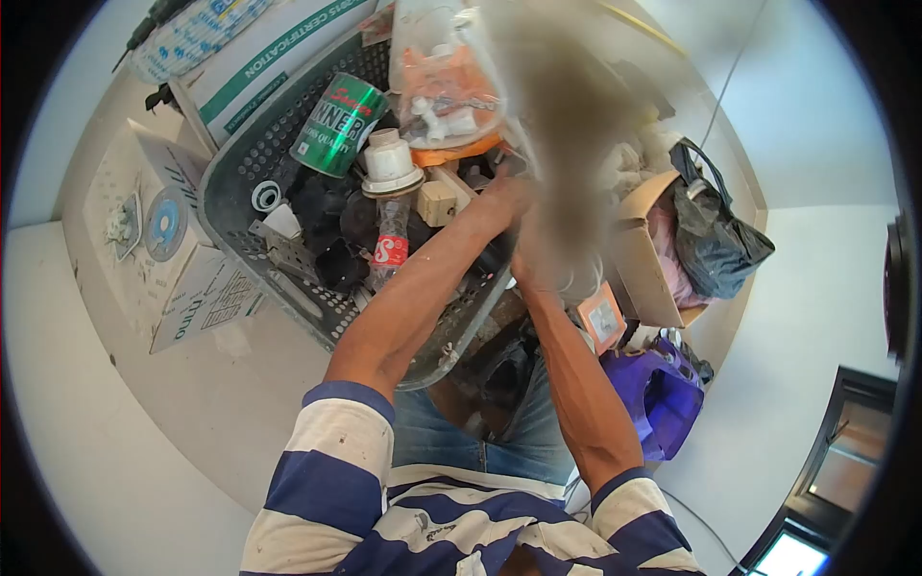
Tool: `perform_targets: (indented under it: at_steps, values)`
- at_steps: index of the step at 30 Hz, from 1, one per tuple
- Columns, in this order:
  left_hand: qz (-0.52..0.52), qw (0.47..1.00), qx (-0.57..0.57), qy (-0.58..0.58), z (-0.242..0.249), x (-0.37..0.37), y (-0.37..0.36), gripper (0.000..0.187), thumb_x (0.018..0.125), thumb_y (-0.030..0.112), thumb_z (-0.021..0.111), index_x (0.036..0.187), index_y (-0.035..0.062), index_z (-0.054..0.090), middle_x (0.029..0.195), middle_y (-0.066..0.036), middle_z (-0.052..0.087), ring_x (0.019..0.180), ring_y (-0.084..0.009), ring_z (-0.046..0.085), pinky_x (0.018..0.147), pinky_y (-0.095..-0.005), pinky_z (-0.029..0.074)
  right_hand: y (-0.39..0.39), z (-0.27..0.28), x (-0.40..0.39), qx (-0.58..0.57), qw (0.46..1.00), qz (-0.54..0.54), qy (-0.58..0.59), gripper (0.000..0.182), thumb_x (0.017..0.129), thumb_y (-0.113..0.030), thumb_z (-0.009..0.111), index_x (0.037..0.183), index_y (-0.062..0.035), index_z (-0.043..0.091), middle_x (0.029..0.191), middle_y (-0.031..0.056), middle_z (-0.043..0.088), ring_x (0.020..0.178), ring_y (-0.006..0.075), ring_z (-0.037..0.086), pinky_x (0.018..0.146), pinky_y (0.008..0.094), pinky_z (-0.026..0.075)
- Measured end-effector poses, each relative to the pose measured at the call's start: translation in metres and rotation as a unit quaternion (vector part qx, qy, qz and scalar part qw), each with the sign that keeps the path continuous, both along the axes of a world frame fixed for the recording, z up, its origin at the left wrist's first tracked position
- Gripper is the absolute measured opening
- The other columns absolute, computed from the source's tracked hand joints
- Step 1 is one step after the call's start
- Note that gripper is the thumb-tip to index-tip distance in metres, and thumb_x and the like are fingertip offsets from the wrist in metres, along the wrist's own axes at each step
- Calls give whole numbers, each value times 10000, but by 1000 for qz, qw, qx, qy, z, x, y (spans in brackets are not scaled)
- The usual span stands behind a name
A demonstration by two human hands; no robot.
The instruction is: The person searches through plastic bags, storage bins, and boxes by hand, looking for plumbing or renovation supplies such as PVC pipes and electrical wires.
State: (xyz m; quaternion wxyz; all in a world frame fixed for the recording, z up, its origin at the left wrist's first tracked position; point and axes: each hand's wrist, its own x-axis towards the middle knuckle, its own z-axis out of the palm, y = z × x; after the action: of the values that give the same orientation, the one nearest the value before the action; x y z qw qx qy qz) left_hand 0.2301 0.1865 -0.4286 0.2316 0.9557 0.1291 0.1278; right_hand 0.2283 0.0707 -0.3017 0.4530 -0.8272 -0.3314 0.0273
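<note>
Both forearms reach forward from striped sleeves to the right side of a dark perforated crate. My left hand is at the crate's right part, beside a clear bag of orange and white pieces; its fingers are mostly hidden. My right hand lies just below it, partly behind a large blurred brownish shape close to the camera. What either hand holds cannot be made out. Nearby in the crate are a green can, a white fitting, a wooden block and a plastic bottle with red label.
At the left stands a white carton with a blue-centred disc. To the right are an open cardboard box, a black plastic bag, an orange-white box and a purple container. A certification-printed box lies behind the crate.
</note>
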Motion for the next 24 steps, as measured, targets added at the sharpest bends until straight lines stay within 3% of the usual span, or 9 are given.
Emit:
perform_targets:
  at_steps: [1,2,4,5,6,8,14,19,24]
  values:
    - [-30,993,92,-71,2,-5,2,331,860,248,549,1135,68,587,981,-175,683,964,-364,648,853,-616,413,3,20,-7,-35,992,-26,122,105,889,-124,591,933,-30,605,827,142,600,721,342,601,654,418,470]
    - [-24,993,88,-70,6,-7,6,331,860,248,549,1135,68,587,981,-175,683,964,-364,648,853,-616,413,-1,-82,25,135,988,48,-60,88,885,-99,587,934,-29,609,837,143,603,731,340,606,660,414,474]
    - [51,998,-10,28,55,-8,17,410,863,234,540,1231,55,555,902,-235,655,940,-374,636,833,-533,454,-5,-48,11,83,992,44,-85,84,882,-91,588,933,-27,610,846,142,606,734,337,608,663,410,476]
    - [95,995,-32,16,60,-10,33,462,872,230,530,1298,50,513,872,-253,642,924,-380,631,823,-509,460,-5,-36,8,37,993,32,-108,80,879,-82,590,931,-26,612,856,142,609,738,334,610,666,406,478]
    - [135,989,-58,7,60,-17,53,517,882,227,520,1364,46,471,842,-270,628,909,-386,626,814,-484,467,1,-66,23,174,975,70,-116,84,877,-84,593,934,-26,614,871,141,614,743,333,612,664,401,482]
    - [170,982,-43,-75,69,-37,94,641,881,232,528,1470,62,339,860,-269,629,876,-393,622,821,-508,461,-5,-55,15,103,982,37,-151,86,876,-85,595,935,-25,613,866,141,612,739,334,609,657,403,480]
    - [165,985,49,-4,71,-56,123,853,859,431,613,1525,100,197,1055,-281,642,998,-427,612,925,-490,452,-5,-66,19,64,985,34,-158,89,871,-83,596,936,-22,601,843,138,594,702,329,590,628,410,468]
    - [326,924,160,120,69,-40,119,1109,728,566,724,1553,173,95,1420,-195,458,1338,-342,399,1057,-557,272,-6,-64,19,62,989,27,-134,77,870,-85,595,921,-27,592,828,137,582,676,330,577,609,421,456]
    - [375,880,290,-34,35,-20,141,989,798,488,689,1549,151,141,1365,-205,510,1304,-374,430,1044,-569,269,-7,-53,17,29,993,26,-108,76,869,-100,602,923,-47,593,812,134,581,673,341,578,608,425,456]
